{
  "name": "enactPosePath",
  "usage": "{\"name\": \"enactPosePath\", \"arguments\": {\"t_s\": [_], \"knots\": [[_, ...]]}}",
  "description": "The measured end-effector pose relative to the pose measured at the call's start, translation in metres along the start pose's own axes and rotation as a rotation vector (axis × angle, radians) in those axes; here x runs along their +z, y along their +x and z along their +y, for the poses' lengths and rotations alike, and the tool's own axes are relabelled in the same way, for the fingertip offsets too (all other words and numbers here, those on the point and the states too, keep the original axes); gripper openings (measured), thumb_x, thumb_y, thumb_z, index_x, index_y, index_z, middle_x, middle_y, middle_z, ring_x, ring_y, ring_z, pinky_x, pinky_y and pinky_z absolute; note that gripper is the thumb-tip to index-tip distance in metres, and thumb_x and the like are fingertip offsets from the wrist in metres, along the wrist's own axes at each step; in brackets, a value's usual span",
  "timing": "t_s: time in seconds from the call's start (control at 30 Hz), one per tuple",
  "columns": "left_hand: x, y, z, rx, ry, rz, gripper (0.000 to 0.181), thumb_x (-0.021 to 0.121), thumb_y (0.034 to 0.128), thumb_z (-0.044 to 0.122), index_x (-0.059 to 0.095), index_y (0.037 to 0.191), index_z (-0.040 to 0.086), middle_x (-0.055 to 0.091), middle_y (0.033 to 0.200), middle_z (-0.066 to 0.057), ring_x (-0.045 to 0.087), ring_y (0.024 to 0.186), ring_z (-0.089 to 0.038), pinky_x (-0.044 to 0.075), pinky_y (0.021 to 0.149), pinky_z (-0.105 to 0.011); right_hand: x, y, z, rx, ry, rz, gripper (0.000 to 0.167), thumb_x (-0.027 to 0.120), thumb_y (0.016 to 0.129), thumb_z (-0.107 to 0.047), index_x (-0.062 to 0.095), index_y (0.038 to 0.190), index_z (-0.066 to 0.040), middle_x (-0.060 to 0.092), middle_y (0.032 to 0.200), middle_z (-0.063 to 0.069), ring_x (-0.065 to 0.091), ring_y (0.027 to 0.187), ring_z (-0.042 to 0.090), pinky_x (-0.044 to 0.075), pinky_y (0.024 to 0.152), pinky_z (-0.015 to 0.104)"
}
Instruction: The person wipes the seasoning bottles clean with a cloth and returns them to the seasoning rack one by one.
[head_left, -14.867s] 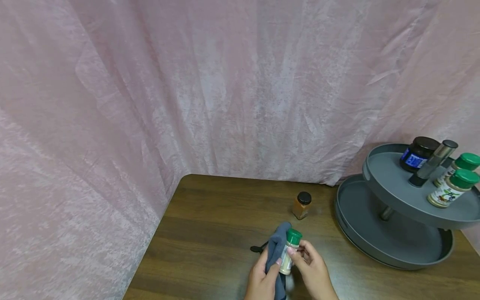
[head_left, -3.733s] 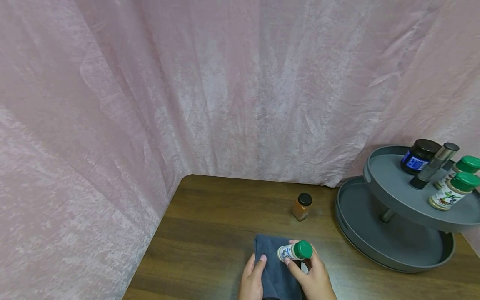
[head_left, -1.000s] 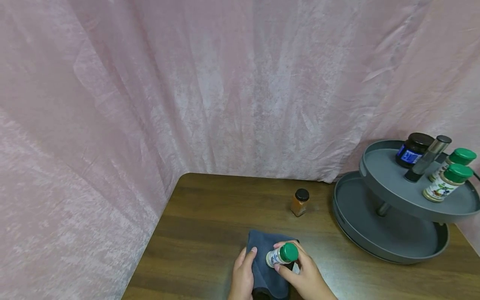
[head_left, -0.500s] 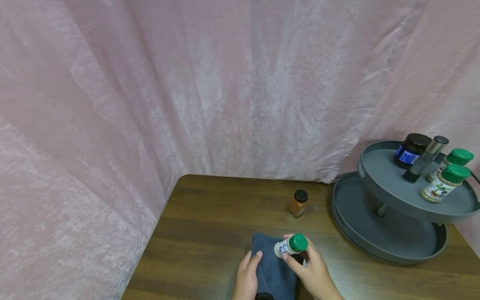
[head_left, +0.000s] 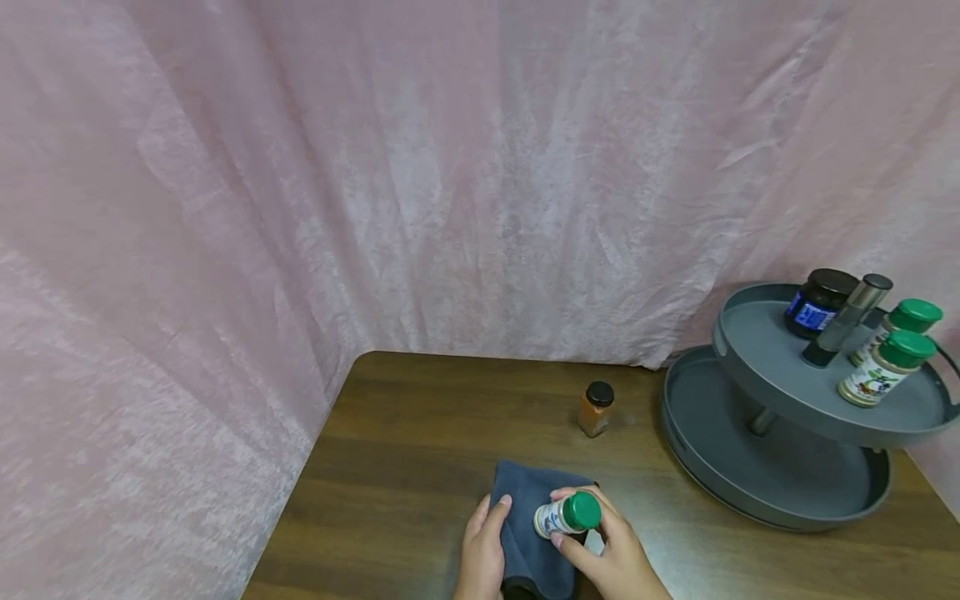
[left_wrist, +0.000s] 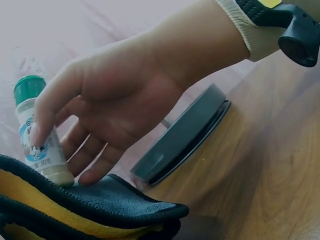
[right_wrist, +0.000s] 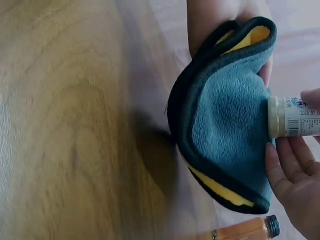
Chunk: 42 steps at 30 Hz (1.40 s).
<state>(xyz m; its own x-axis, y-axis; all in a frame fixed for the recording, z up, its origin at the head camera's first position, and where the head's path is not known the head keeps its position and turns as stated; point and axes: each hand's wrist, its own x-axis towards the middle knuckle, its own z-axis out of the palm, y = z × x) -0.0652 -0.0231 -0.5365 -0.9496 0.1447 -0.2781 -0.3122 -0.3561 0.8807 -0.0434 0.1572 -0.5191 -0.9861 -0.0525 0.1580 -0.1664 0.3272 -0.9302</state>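
Note:
My left hand (head_left: 482,546) grips a blue-grey cloth (head_left: 528,554), thumb on its upper face. In the left wrist view the cloth shows dark edging and a yellow underside. Between thumb and fingers, my right hand (head_left: 615,554) holds a small seasoning bottle (head_left: 551,518) with a green cap and white label. The bottle is tilted, cap toward the right, with its base at the cloth. In the right wrist view that base (right_wrist: 273,117) meets the cloth's edge, and the cap is out of frame. The cloth hides part of the left hand (right_wrist: 215,25) there.
An orange-brown jar with black lid (head_left: 594,414) stands behind the hands on the wooden table (head_left: 405,467). At right is a grey two-tier round stand (head_left: 765,492). Its upper tier carries a dark jar (head_left: 817,304) and two green-capped bottles (head_left: 873,379). A pink curtain (head_left: 450,167) hangs behind.
Fifteen seconds ago the bottle was upright against the bunched cloth; now the cloth is spread and the bottle tilted. Over the last second, both hands shifted right and up, then back left and down.

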Motion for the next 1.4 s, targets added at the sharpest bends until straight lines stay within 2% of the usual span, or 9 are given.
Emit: {"name": "enactPosePath", "arguments": {"t_s": [0.17, 0.33, 0.5, 0.6, 0.7, 0.83, 1.0, 1.2, 1.4], "knots": [[-0.001, -0.001, 0.003, -0.006, 0.017, -0.001, 0.047, 0.048, 0.1063, 0.029, 0.051, 0.140, -0.003, 0.073, 0.113, -0.007, 0.071, 0.095, -0.015, 0.057, 0.087, -0.031, -0.003, 0.003, -0.002, 0.048, -0.036, 0.082, 0.041, 0.082, 0.085, -0.020, 0.065, 0.122, -0.026, 0.064, 0.121, -0.010, 0.062, 0.106, 0.003, 0.054, 0.089, 0.024], [0.000, -0.001, 0.000, 0.003, 0.050, -0.091, 0.044, 0.045, 0.1072, 0.026, 0.052, 0.135, -0.008, 0.074, 0.107, -0.004, 0.071, 0.092, -0.012, 0.057, 0.086, -0.028, -0.003, 0.006, -0.003, 0.049, -0.065, 0.164, 0.040, 0.082, 0.086, -0.019, 0.066, 0.123, -0.023, 0.064, 0.123, -0.007, 0.062, 0.106, 0.001, 0.054, 0.088, 0.022], [0.002, -0.001, -0.005, -0.045, 0.059, -0.153, 0.047, 0.043, 0.1079, 0.029, 0.050, 0.139, -0.005, 0.073, 0.117, -0.012, 0.072, 0.098, -0.015, 0.058, 0.087, -0.029, 0.001, 0.006, -0.004, 0.042, -0.015, 0.116, 0.044, 0.083, 0.085, -0.019, 0.065, 0.124, -0.027, 0.065, 0.125, -0.009, 0.062, 0.110, 0.003, 0.054, 0.090, 0.023], [0.005, -0.001, -0.007, -0.056, 0.076, -0.130, 0.050, 0.043, 0.1081, 0.031, 0.047, 0.143, -0.004, 0.068, 0.127, -0.016, 0.070, 0.104, -0.015, 0.057, 0.089, -0.029, 0.003, 0.004, -0.005, 0.092, -0.014, 0.057, 0.045, 0.084, 0.084, -0.025, 0.066, 0.125, -0.032, 0.065, 0.126, -0.015, 0.061, 0.114, 0.003, 0.052, 0.094, 0.025], [0.006, 0.000, -0.007, -0.050, 0.081, -0.100, 0.051, 0.043, 0.1081, 0.033, 0.046, 0.144, -0.002, 0.067, 0.128, -0.016, 0.069, 0.104, -0.015, 0.057, 0.089, -0.030, 0.005, 0.002, -0.005, 0.127, -0.032, 0.029, 0.047, 0.084, 0.083, -0.029, 0.066, 0.126, -0.037, 0.064, 0.126, -0.018, 0.060, 0.113, 0.003, 0.051, 0.094, 0.026], [0.008, 0.001, -0.006, -0.046, 0.052, -0.100, 0.048, 0.044, 0.1080, 0.033, 0.048, 0.143, 0.000, 0.070, 0.122, -0.013, 0.070, 0.100, -0.017, 0.058, 0.087, -0.033, 0.002, 0.001, -0.001, 0.054, -0.061, 0.045, 0.050, 0.083, 0.084, -0.024, 0.065, 0.130, -0.034, 0.063, 0.124, -0.014, 0.060, 0.109, 0.003, 0.053, 0.088, 0.025], [0.009, 0.001, -0.007, -0.047, 0.041, -0.132, 0.044, 0.047, 0.1070, 0.028, 0.050, 0.139, -0.002, 0.073, 0.114, -0.014, 0.072, 0.094, -0.018, 0.059, 0.083, -0.033, -0.005, 0.001, 0.004, -0.070, -0.154, 0.113, 0.051, 0.083, 0.084, -0.019, 0.066, 0.131, -0.030, 0.061, 0.120, -0.016, 0.059, 0.109, 0.001, 0.049, 0.092, 0.021], [0.009, 0.001, -0.009, -0.026, 0.087, -0.132, 0.041, 0.056, 0.1026, 0.021, 0.053, 0.135, -0.004, 0.074, 0.110, -0.013, 0.073, 0.090, -0.016, 0.059, 0.080, -0.028, -0.007, 0.002, 0.006, -0.096, -0.169, 0.156, 0.049, 0.083, 0.085, -0.020, 0.066, 0.130, -0.030, 0.062, 0.121, -0.015, 0.059, 0.112, 0.000, 0.046, 0.096, 0.017], [0.011, 0.001, -0.010, -0.009, 0.076, -0.118, 0.042, 0.056, 0.1015, 0.017, 0.052, 0.136, -0.006, 0.074, 0.110, -0.013, 0.073, 0.089, -0.015, 0.059, 0.080, -0.028, -0.011, 0.003, 0.004, -0.064, -0.127, 0.201, 0.051, 0.082, 0.085, -0.018, 0.064, 0.132, -0.028, 0.064, 0.128, -0.007, 0.058, 0.111, -0.001, 0.051, 0.092, 0.018]]}}
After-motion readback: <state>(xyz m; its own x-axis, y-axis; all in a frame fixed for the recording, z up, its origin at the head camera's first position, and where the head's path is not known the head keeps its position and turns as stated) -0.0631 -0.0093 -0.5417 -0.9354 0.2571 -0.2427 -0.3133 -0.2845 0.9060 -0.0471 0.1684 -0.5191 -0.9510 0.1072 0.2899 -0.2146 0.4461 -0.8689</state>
